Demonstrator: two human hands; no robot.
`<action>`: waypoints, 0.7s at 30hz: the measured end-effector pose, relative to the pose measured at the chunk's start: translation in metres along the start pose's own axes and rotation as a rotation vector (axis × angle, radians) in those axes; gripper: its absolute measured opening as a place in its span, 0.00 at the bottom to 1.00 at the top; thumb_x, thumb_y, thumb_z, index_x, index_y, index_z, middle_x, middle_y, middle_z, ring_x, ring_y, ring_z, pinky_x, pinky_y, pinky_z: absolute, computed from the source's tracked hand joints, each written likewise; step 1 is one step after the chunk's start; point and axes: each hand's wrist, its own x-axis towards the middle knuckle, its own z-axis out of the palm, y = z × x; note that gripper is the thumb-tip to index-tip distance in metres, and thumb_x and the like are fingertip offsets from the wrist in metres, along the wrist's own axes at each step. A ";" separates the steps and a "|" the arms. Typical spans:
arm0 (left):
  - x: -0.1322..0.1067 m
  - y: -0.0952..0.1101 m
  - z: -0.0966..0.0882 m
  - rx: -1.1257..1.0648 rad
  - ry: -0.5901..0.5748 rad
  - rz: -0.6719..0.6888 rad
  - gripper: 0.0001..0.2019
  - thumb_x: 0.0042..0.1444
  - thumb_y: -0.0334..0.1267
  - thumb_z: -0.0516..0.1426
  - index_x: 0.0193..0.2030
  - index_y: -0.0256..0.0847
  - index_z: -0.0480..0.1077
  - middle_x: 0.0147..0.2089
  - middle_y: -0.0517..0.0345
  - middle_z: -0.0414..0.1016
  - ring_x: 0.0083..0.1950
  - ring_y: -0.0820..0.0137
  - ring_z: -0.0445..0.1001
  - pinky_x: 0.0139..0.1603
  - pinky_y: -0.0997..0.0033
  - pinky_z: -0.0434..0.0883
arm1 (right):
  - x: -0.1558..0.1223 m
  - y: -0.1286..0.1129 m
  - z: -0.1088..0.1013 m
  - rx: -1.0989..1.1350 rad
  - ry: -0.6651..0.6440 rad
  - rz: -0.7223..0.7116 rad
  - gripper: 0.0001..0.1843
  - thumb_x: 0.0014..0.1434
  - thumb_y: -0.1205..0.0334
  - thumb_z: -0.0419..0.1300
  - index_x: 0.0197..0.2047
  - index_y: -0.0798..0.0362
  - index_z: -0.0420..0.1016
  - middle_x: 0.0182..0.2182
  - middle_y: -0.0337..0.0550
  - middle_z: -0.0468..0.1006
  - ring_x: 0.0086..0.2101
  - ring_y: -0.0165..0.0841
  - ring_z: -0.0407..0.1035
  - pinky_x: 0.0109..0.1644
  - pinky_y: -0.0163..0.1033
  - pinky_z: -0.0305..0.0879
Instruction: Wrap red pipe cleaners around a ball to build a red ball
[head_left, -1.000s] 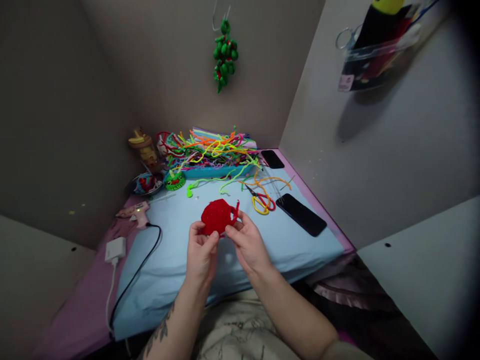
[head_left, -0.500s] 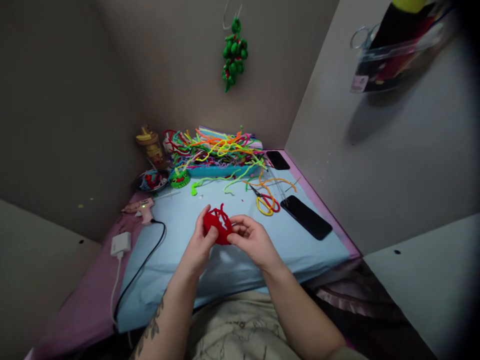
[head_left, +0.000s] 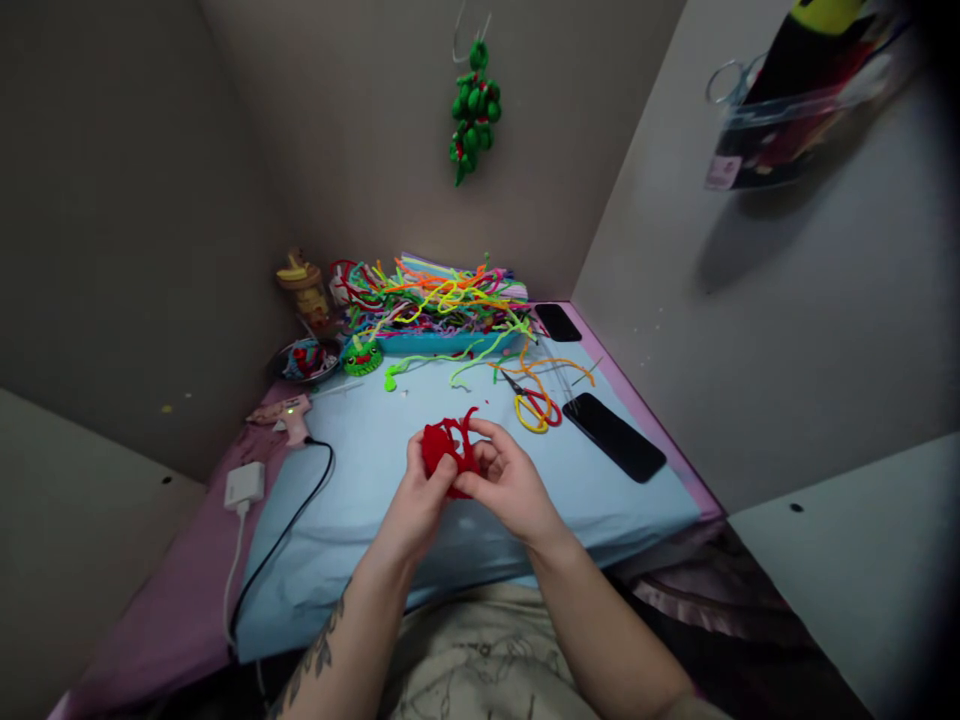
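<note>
A red fuzzy piece that looks made of pipe cleaners (head_left: 437,450) is held over the front of the blue-covered table. My left hand (head_left: 427,490) grips its left side, thumb laid across the front. On the right side, my right hand (head_left: 499,470) pinches the lower edge and has its fingers by the loose red strands that stick up. Gaps show between those strands. Beyond the hands lie scissors (head_left: 541,410) with yellow and red handles, beside orange and green pipe cleaners (head_left: 574,362).
A blue tray (head_left: 420,345) heaped with colourful pipe cleaners stands at the back. To the left are a green figure (head_left: 363,356), a bowl (head_left: 306,362), a pink glue gun (head_left: 289,415) and a white adapter with cables (head_left: 244,485). Two black phones (head_left: 613,437) lie right.
My left hand has moved right, closer to my right hand, with the red piece turned a little. A red strand now stands up beside my right fingers. The view has shifted slightly.
</note>
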 end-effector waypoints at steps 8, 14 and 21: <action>-0.001 -0.001 0.000 0.042 -0.019 0.007 0.25 0.53 0.47 0.60 0.54 0.45 0.57 0.50 0.53 0.70 0.48 0.66 0.72 0.53 0.62 0.65 | 0.002 0.006 -0.002 -0.052 0.015 -0.047 0.28 0.46 0.65 0.68 0.51 0.48 0.66 0.35 0.37 0.74 0.36 0.31 0.69 0.41 0.36 0.65; 0.001 -0.002 -0.008 0.107 -0.017 0.075 0.27 0.53 0.46 0.60 0.57 0.46 0.55 0.52 0.52 0.69 0.50 0.65 0.71 0.53 0.63 0.65 | -0.001 -0.004 -0.010 -0.119 -0.023 -0.108 0.28 0.47 0.63 0.69 0.52 0.47 0.68 0.40 0.40 0.73 0.34 0.30 0.67 0.41 0.36 0.65; 0.000 0.003 -0.016 0.245 -0.053 0.112 0.32 0.49 0.43 0.62 0.59 0.46 0.55 0.56 0.50 0.66 0.51 0.63 0.69 0.50 0.65 0.67 | 0.002 -0.011 -0.017 -0.145 0.040 -0.197 0.10 0.51 0.61 0.65 0.39 0.50 0.77 0.35 0.41 0.73 0.35 0.32 0.66 0.42 0.38 0.64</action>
